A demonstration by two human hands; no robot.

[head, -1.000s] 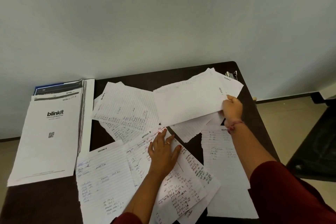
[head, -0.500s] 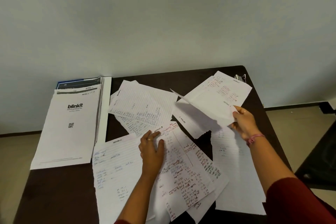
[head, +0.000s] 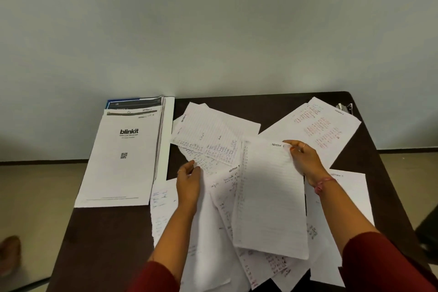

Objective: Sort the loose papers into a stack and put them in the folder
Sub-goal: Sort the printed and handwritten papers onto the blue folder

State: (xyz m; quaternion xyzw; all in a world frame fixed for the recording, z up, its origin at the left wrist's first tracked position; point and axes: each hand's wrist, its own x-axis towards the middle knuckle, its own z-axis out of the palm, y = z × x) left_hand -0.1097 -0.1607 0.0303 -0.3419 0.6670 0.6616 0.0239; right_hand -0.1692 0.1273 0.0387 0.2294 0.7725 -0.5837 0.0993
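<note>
Several handwritten lined sheets lie scattered over the dark table [head: 106, 239]. My right hand [head: 305, 161] grips the top right corner of one lined sheet [head: 270, 197] and holds it raised over the pile in the middle. My left hand [head: 189, 180] holds the upper edge of a sheet [head: 203, 232] at the pile's left. Two overlapping sheets [head: 208, 135] lie at the back centre and one with red writing [head: 317, 125] at the back right. The folder [head: 168, 125] lies open at the back left, under a white "blinkit" envelope [head: 123, 159].
A small metal clip [head: 344, 108] sits at the table's back right corner. Another sheet [head: 341, 201] lies along the right edge, under my right forearm. The pale wall stands just behind the table. A dark chair [head: 426, 232] is at the far right.
My right hand has left the red-written sheet at the back right and carried a lined sheet toward the middle. My left hand has shifted left from pressing the pile and taken hold of a sheet's edge.
</note>
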